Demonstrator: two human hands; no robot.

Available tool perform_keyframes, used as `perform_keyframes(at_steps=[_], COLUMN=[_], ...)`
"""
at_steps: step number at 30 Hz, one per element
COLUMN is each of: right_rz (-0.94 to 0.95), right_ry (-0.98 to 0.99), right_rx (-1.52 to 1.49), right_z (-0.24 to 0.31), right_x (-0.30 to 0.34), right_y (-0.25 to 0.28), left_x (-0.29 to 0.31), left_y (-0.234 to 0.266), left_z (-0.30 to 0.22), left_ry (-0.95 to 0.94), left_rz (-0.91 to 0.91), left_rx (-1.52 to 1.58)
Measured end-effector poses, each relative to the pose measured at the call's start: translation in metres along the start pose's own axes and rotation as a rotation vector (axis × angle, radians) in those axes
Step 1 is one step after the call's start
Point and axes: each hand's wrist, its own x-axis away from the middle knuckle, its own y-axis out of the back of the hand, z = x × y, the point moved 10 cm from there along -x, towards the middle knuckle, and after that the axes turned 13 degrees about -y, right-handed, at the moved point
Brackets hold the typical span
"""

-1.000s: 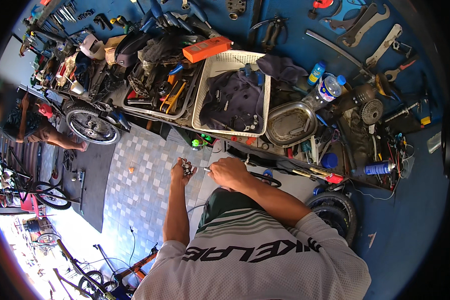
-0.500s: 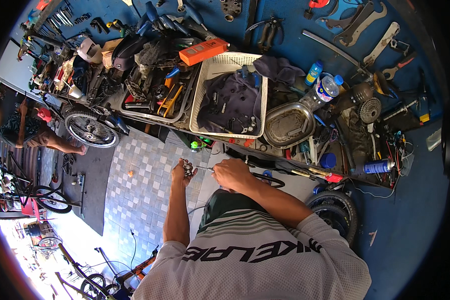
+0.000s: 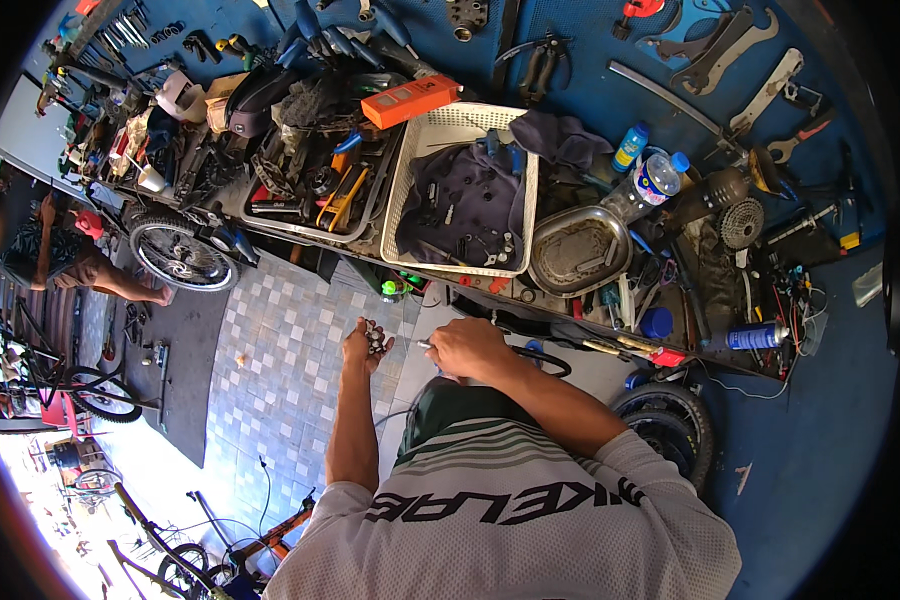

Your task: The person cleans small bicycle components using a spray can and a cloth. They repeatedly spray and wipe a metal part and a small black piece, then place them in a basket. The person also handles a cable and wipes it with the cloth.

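Observation:
My left hand (image 3: 356, 346) is out over the tiled floor, its fingers closed around a small metal part (image 3: 376, 340) with dark and silvery rounded bits. The kind of part is too small to make out. To its right, my right hand (image 3: 467, 350) is wrapped round a tool; only its short grey tip (image 3: 424, 344) sticks out toward the left hand. A gap separates the tip from the metal part. My right fingers hide the rest of the tool.
Ahead stands a cluttered workbench with a white plastic basket (image 3: 390, 213) of small parts on dark cloth, an oval metal tray (image 3: 543, 277) and a water bottle (image 3: 650, 183). Bike wheels (image 3: 677, 420) lean at right. A person (image 3: 62, 255) sits at far left.
The thin tool tip in my right hand reached close to the metal part before; now it shows shorter and apart from it. Both hands stay in nearly the same places.

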Motion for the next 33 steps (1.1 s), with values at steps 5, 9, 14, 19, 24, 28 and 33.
perform_keyframes(at_steps=[5, 9, 14, 19, 24, 28, 33], right_rz=[-0.096, -0.116, -0.141, -0.031, -0.085, -0.048, -0.113], right_ry=[0.018, -0.006, -0.007, -0.220, -0.279, -0.325, -0.326], right_rx=[-0.025, -0.024, -0.117, -0.183, -0.230, -0.293, -0.275], right_z=[-0.006, -0.023, -0.067, -0.137, -0.174, -0.190, -0.200], right_x=[0.006, 0.006, 0.018, 0.039, 0.056, 0.063, 0.078], right_y=[0.005, -0.004, -0.024, -0.059, -0.065, -0.075, -0.079], left_x=[0.000, -0.001, 0.023, 0.075, 0.110, 0.097, 0.045], left_y=[0.001, 0.005, -0.023, -0.117, -0.262, -0.365, -0.440], left_z=[0.003, 0.002, -0.053, -0.173, -0.240, -0.209, -0.134], left_ry=[0.018, 0.021, -0.113, -0.485, -0.743, -0.745, -0.672], left_rz=[0.004, -0.007, 0.109, 0.305, 0.641, 0.790, 0.826], left_rx=[0.019, -0.023, -0.285, -0.544, -0.408, -0.604, -0.892])
